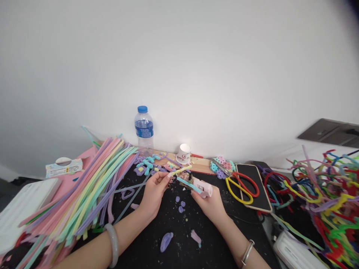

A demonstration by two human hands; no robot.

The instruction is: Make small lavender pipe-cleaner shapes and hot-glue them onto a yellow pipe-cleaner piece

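My left hand (pixel 157 190) pinches one end of a yellow pipe cleaner (pixel 181 170) between thumb and fingertips. The pipe cleaner reaches right, over the front part of a small pink hand-held tool (pixel 205 188) with a light blue strip along it. My right hand (pixel 210 203) is wrapped round the tool's body and points it up and left. Whether the pipe cleaner touches the tool, I cannot tell. Below my hands, small purple fuzzy pieces (pixel 181 205), a larger purple petal-shaped piece (pixel 166 241) and a pink piece (pixel 196 238) lie on the black table surface (pixel 151 257).
A pile of straight pastel pipe cleaners (pixel 92 190) lies left. Behind stand a water bottle (pixel 144 129) and a paper cup (pixel 184 154). To the right are scissors (pixel 244 186), a crocheted-looking pastel flower piece (pixel 222 166), a phone (pixel 254 186) and tangled bright pipe cleaners (pixel 333 201).
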